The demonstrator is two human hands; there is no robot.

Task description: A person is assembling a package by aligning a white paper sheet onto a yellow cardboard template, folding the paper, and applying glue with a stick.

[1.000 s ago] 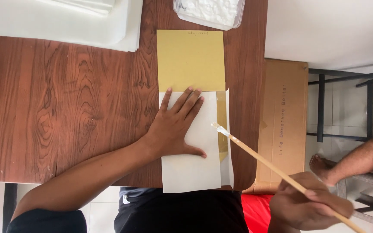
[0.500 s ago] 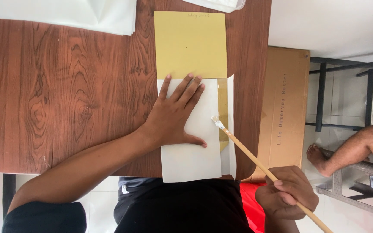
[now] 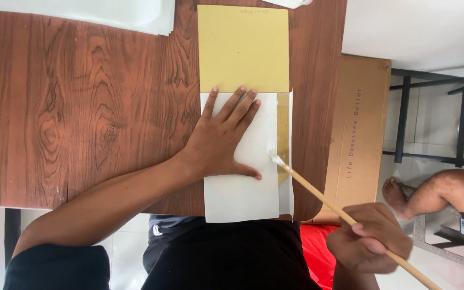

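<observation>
The left hand [image 3: 222, 140] lies flat, fingers spread, pressing the white paper [image 3: 242, 177] on the brown table [image 3: 81, 107]. The right hand [image 3: 370, 244] grips a long wooden brush [image 3: 331, 205]. The brush slants up-left, its tip on the paper's right edge beside the yellow sheet [image 3: 242, 48].
</observation>
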